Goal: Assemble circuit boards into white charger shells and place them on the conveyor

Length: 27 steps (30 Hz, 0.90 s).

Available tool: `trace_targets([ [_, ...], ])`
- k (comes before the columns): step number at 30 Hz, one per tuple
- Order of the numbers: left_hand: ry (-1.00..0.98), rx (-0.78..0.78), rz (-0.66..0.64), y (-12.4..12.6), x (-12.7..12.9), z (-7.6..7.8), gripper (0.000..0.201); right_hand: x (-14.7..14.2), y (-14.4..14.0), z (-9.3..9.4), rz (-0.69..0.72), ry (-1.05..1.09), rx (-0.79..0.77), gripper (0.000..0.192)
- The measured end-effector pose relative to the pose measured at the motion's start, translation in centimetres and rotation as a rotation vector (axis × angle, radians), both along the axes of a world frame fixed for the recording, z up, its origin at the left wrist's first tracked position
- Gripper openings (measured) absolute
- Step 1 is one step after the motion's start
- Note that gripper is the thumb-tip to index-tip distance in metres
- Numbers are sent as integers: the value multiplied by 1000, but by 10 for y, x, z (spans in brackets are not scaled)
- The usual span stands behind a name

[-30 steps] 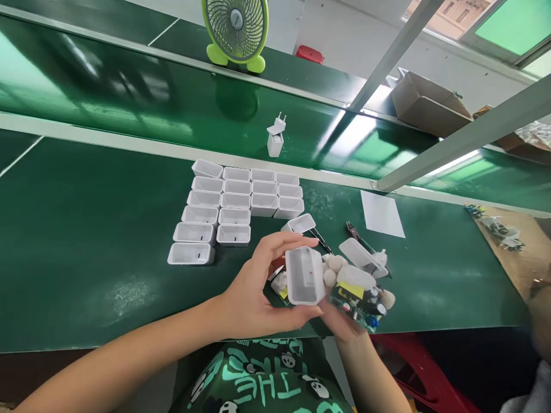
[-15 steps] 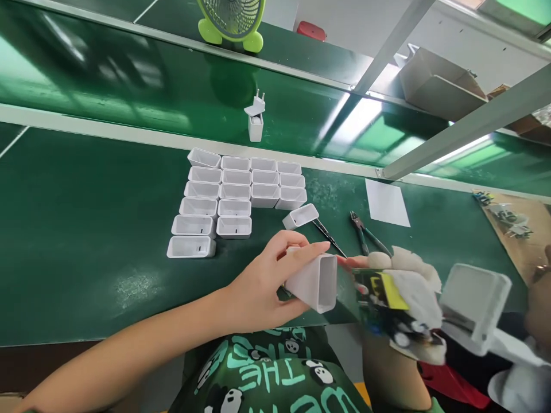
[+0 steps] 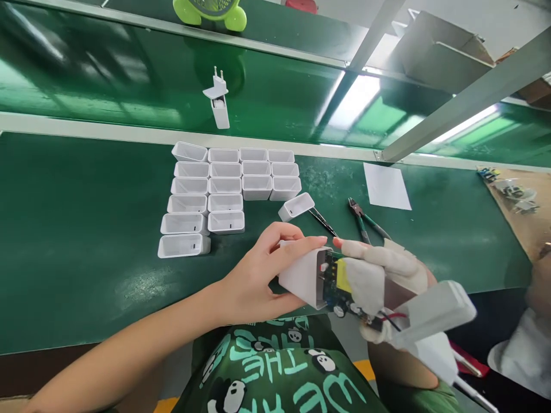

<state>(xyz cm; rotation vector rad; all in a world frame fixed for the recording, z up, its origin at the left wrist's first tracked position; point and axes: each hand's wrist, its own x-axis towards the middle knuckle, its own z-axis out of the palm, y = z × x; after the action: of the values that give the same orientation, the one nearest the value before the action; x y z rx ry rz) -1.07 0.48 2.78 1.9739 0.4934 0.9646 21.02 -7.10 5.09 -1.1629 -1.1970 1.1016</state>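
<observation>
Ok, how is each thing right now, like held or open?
Left hand, gripping held case
Right hand, holding board
Held case, open-ended
Board, mostly outside held case
Cover, off held case
Row cases, open
Pliers, lying, unheld
Paper, lying flat
Adapter, not fully closed
Fan, can't tell if on

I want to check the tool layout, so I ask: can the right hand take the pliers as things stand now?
Probably not at once: the right hand is occupied with the circuit board. Otherwise the way looks free, since the pliers lie just beyond that hand and nothing visible stands between.
</observation>
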Motion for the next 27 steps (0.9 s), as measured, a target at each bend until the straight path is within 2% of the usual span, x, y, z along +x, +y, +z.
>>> trace_targets([
  [3,-13,30,8,1,0,0,75,-3,3,4,-3,-51,61,63],
  [11,-30,82,13,2,0,0,72,-3,5,8,35,-181,88,61],
  [21,-29,81,7,3,0,0,73,-7,6,16,8,-203,39,55],
  [27,-27,97,8,4,0,2,73,-6,5,14,40,-222,6,61],
])
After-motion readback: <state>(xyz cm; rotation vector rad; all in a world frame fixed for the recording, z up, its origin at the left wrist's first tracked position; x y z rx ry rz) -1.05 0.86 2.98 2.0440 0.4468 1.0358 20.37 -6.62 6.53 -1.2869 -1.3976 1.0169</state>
